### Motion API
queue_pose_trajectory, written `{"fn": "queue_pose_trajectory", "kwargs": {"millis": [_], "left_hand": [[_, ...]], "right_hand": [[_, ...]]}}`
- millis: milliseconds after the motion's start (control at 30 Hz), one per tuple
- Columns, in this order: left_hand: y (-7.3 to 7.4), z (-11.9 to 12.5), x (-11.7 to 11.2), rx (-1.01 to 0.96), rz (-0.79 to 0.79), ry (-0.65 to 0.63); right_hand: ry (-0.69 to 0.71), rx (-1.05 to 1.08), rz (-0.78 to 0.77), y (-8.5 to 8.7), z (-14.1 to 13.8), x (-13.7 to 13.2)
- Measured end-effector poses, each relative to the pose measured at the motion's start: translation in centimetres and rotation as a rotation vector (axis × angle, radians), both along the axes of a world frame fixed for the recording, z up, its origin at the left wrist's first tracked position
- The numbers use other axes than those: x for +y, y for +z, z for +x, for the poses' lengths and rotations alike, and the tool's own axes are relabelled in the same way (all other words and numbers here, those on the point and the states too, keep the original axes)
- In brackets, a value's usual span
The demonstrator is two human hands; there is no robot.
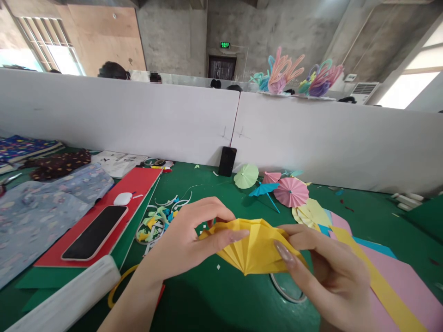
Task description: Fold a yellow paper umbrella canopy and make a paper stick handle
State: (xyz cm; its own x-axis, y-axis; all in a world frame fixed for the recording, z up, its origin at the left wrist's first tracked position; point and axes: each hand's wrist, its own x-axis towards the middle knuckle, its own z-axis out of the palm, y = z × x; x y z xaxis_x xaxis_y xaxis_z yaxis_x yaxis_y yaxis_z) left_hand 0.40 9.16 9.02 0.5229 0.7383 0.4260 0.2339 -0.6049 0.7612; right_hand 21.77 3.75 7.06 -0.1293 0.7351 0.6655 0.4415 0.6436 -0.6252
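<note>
A yellow pleated paper fan shape (254, 246) is held low in the middle of the view, above the green table (214, 295). My left hand (187, 240) pinches its left edge between thumb and fingers. My right hand (325, 272) grips its right edge, thumb on top. Both hands are closed on the paper. A ring of tape (287, 288) lies on the table under the paper, partly hidden.
Small paper umbrellas, green (246, 175), blue (265, 189) and pink (291, 192), lie behind. Pink and yellow sheets (391, 281) are stacked at the right. A phone (95, 232) rests on a red board (133, 186), with paper scraps (157, 221) beside it. A white partition (311, 138) closes the back.
</note>
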Motion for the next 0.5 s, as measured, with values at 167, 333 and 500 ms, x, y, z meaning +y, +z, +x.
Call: {"fn": "queue_pose_trajectory", "kwargs": {"millis": [167,333,500], "left_hand": [[-0.24,0.17,-0.11,-0.001,0.016,0.024],[0.12,0.05,-0.17,0.004,0.009,0.005],[0.02,0.16,-0.14,0.000,-0.006,0.003]], "right_hand": [[-0.018,-0.019,0.011,0.13,-0.03,-0.18],[-0.015,-0.057,0.037,0.30,-0.29,0.00],[0.008,-0.073,0.039,0.34,-0.36,0.08]]}}
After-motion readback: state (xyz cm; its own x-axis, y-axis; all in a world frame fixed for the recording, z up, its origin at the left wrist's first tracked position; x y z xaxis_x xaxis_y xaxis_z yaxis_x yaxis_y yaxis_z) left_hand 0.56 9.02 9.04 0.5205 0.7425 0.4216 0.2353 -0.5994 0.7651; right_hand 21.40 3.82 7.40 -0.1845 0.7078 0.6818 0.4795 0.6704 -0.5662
